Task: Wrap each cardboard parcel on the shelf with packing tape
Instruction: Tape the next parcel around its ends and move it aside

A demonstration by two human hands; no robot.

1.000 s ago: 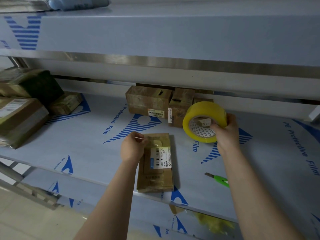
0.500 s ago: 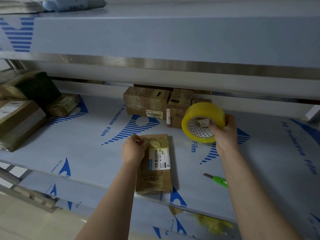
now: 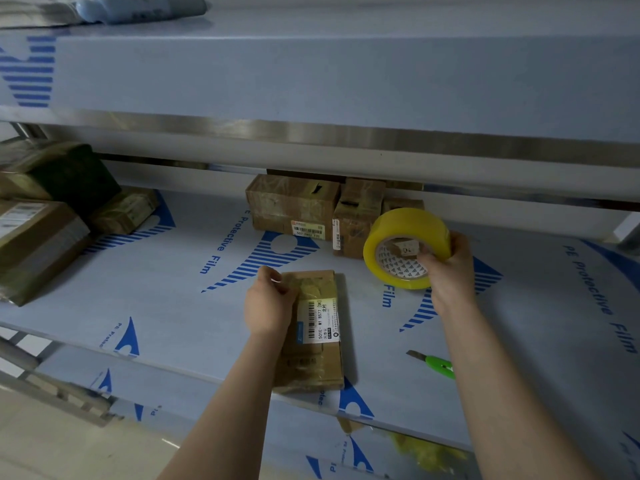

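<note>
Hardly anything has changed since a second ago: the left hand [image 3: 268, 303] still curls round the far left corner of the flat brown cardboard parcel [image 3: 313, 327], which lies near the front edge of the film-covered shelf [image 3: 173, 289]. The right hand [image 3: 448, 271] keeps its grip on the yellow roll of packing tape [image 3: 398, 237], held beyond the parcel's right side. A green-handled utility knife [image 3: 438, 365] lies on the shelf to the right, taped brown boxes [image 3: 291, 206] at the back

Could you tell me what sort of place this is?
Probably a parcel packing or storage room: film-covered metal shelving, labelled cardboard parcels, a yellow tape roll in the right hand.
</note>
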